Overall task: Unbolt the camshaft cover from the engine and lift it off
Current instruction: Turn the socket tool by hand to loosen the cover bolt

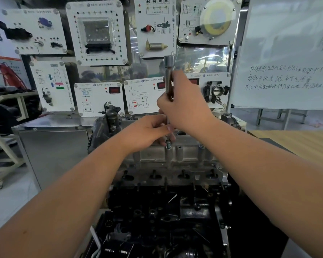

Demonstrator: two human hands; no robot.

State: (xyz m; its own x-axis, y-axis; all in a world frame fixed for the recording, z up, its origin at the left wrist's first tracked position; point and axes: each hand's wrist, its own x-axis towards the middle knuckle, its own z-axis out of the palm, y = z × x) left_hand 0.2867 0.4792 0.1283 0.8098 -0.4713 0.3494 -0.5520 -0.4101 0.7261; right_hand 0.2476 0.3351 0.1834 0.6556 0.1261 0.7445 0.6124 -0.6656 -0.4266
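The grey cast-aluminium camshaft cover (175, 151) sits bolted atop the engine. The right hand (185, 103) grips a long steel socket driver (168, 77), axis vertical, directly above 1 raised bolt (168, 145). The left hand (147, 131), nearer, pinches the shaft just above the bolt.

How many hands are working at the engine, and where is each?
2. The right hand grips the upright metal tool; the left hand holds its lower end by the bolt on the grey cover.
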